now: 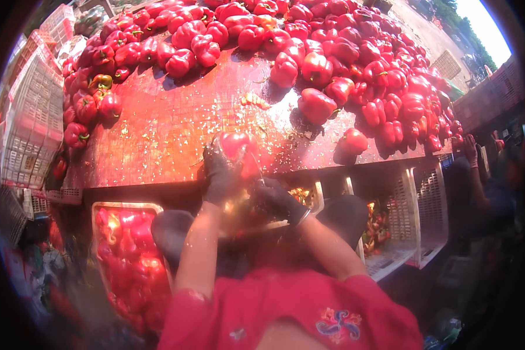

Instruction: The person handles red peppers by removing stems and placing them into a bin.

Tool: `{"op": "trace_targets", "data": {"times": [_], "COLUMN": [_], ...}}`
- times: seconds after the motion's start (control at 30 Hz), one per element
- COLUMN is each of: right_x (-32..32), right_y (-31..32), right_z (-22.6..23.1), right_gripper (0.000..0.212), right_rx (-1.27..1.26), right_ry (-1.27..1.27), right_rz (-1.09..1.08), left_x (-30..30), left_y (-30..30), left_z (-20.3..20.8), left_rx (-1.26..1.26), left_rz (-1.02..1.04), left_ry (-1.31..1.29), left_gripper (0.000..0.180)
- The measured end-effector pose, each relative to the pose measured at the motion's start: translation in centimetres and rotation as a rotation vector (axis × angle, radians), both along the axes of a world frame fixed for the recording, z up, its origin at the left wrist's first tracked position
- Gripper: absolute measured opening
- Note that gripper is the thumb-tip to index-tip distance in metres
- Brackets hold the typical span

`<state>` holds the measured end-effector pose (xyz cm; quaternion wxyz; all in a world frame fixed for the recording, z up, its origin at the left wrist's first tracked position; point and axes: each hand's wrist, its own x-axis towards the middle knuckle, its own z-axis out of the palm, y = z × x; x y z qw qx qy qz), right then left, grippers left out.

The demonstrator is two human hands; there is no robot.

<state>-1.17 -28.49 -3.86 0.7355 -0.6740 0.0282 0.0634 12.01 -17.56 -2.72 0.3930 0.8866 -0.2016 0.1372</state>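
Note:
My left hand (218, 176), in a dark glove, is wrapped round the left side of a red bell pepper (237, 144) at the near edge of the red wooden table (175, 128). My right hand (275, 198), also gloved, is closed just to the right of the pepper and lower. A thin sliver shows by its fingertips against the pepper, too blurred to name. Below my hands, between my knees, bits of pepper show in a container, partly hidden. Pale seeds are scattered over the tabletop, with a small yellowish scrap (255, 101) beyond the pepper.
Red bell peppers (385, 76) are heaped along the table's far and right sides, more at the left. A crate of peppers (131, 256) stands by my left knee. Plastic crates (405, 216) with scraps sit at my right; others (32, 122) stack far left. Another person's hand (471, 150) shows at right.

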Motion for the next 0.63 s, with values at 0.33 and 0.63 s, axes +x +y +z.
{"op": "trace_targets", "data": {"times": [0.33, 0.63], "right_x": [3.7, 11.0], "right_y": [0.2, -0.6], "right_z": [1.3, -4.4], "right_gripper": [0.039, 0.048], "right_rx": [-0.594, -0.481], "right_ry": [-0.201, -0.290], "right_rz": [-0.557, -0.461], "left_x": [3.6, 4.7], "left_y": [2.7, 4.3], "left_z": [-1.8, -1.0], "left_rx": [-0.216, -0.713], "left_rz": [-0.090, -0.373], "left_ry": [0.311, 0.710], "left_gripper": [0.056, 0.050]}}
